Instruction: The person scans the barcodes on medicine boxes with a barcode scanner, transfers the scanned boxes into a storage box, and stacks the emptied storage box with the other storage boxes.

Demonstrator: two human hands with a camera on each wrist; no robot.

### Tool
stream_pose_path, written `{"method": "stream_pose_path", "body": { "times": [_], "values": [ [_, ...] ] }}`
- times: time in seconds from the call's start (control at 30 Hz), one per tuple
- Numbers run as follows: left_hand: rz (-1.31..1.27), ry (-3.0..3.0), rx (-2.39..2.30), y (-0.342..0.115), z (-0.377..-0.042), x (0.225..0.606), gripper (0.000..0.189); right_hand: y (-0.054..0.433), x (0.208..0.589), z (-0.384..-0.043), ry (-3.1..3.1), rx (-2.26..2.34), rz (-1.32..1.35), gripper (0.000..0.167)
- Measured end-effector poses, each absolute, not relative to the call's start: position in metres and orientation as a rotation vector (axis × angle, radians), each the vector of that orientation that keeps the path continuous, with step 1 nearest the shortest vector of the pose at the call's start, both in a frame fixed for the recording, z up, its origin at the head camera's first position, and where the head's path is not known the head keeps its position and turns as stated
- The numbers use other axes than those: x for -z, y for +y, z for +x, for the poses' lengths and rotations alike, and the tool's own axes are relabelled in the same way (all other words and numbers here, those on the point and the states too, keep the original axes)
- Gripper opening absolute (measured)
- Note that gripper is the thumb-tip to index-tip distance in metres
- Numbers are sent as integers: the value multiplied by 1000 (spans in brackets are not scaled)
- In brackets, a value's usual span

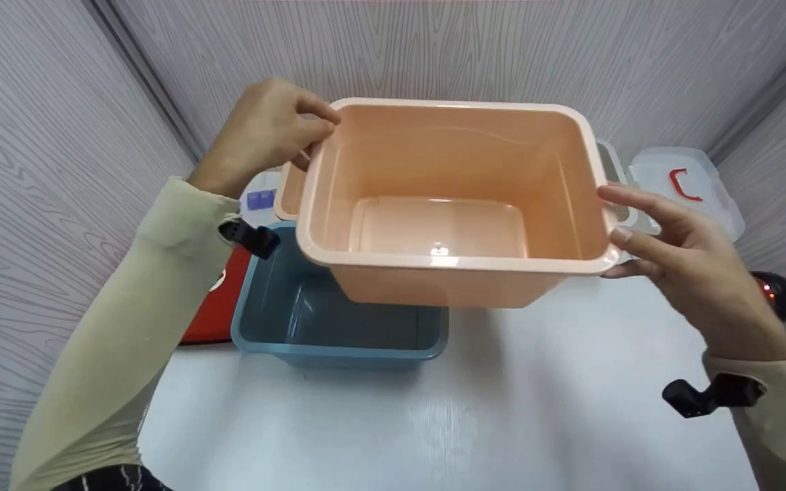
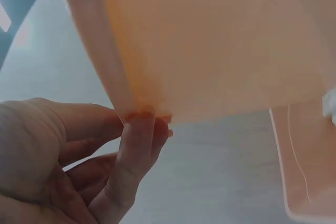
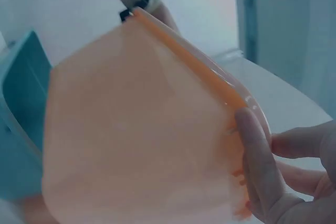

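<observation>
A peach plastic bin (image 1: 441,225) is held up in front of me, its opening tilted toward the head camera and nothing inside it. My left hand (image 1: 273,129) pinches its rim at the upper left corner; the left wrist view shows thumb and fingers of the left hand (image 2: 110,156) on either side of the rim. On the opposite short side, my right hand (image 1: 700,266) grips the rim, fingers (image 3: 257,156) curled under the lip. Below and left of the peach bin, a blue-grey bin (image 1: 338,352) stands on the table, partly hidden by it.
Behind the raised bin, another peach container (image 1: 290,194) shows partly, near purple blocks (image 1: 260,200). A red item (image 1: 219,307) lies left of the blue-grey bin. At right are a clear lid (image 1: 714,198) with a red handle and a black device (image 1: 778,293) with red lights.
</observation>
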State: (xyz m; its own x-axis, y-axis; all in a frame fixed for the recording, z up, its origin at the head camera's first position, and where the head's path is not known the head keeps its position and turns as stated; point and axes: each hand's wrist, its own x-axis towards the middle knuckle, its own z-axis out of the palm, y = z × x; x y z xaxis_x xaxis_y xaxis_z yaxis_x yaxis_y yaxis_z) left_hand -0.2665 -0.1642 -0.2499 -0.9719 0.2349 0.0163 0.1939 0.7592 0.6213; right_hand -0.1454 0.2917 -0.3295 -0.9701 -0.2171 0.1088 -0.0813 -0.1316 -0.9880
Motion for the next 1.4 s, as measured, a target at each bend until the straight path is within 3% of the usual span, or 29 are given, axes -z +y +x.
{"method": "stream_pose_path", "body": {
  "times": [0.3,0.6,1.4],
  "values": [
    [135,2940,-877,-236,-255,252,40,222,333,-150,2027,2050,-412,63],
    [89,2888,-878,-287,-245,267,38,183,347,-149,1934,1964,-465,67],
    [87,2747,-843,-292,-259,369,32,166,437,-138,1962,1867,-412,73]
  ]
}}
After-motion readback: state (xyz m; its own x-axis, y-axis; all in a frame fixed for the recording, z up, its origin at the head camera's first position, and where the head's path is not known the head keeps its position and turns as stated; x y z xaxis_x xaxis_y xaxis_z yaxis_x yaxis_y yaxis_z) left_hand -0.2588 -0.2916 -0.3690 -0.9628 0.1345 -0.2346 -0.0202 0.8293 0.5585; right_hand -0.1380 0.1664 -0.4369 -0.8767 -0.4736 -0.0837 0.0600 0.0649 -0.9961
